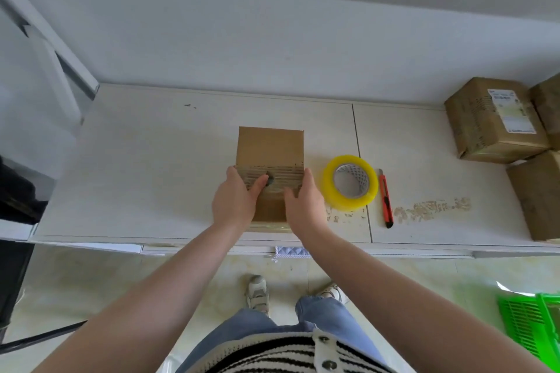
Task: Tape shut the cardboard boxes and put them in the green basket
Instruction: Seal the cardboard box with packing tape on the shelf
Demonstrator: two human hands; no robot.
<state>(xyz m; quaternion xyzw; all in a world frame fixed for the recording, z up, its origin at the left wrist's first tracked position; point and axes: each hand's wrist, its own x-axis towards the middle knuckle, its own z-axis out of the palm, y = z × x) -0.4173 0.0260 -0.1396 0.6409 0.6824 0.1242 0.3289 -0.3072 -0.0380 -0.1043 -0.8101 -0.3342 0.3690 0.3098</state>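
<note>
The cardboard box (270,157) lies flat on the white worktop (151,160), near its front edge and directly in front of the person. Its long axis runs from the person toward the wall, so one short end points to the body and the other to the wall. A band of clear tape seems to cross the near half of its top, and both hands are there. The left hand (235,200) lies on the left side of the box with its fingers (233,174) along the left edge and the thumb stretched inward over the taped band; the right hand (306,198) mirrors it on the right edge. The fingers of both hands look nearly straight and rest on the cardboard, not curled around it. I judge that the hands are placed so to press the tape down and to keep the flaps closed, or to get ready for lifting; which of the two I cannot tell. Just beside the box on the right stands the yellow tape roll (350,181), and next to it lies the red cutter (386,200), both close for the right hand. More brown boxes (491,121) are stacked at the far right of the worktop. The green basket (530,324) stands on the floor at the lower right, well apart from the box.
</note>
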